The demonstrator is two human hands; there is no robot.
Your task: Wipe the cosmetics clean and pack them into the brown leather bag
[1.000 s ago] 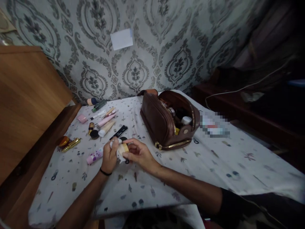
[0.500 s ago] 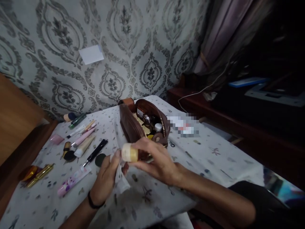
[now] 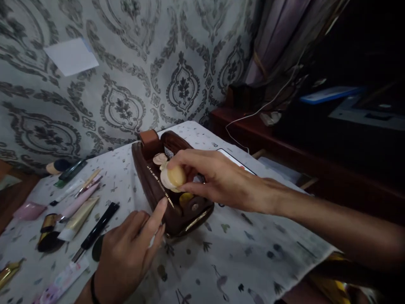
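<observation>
A small cream-and-yellow jar (image 3: 173,176) is pinched between the thumb and fingers of my right hand (image 3: 218,175), over the mouth of an unzipped brown bag (image 3: 147,185). Other small items, among them a yellow one (image 3: 186,197), lie inside the bag; my right hand hides part of its contents. My left hand (image 3: 129,249), a dark band on its wrist, rests beside the bag's near left side, with the index fingertip at the zipper edge. Its fingers are partly extended. A little white shows between them, too small to make out.
Left on the patterned cloth (image 3: 126,177) lie a black tube (image 3: 99,226), a beige tube (image 3: 77,219), a pink tube (image 3: 80,200), a green bottle (image 3: 71,171) and a floral tube (image 3: 63,280). A phone (image 3: 236,160) lies behind my right hand. An open drawer (image 3: 278,169) is at the right.
My right hand has carried the jar up and forward to the bag's opening. My left hand has come away from the jar to the bag's side. The view has shifted right and closer.
</observation>
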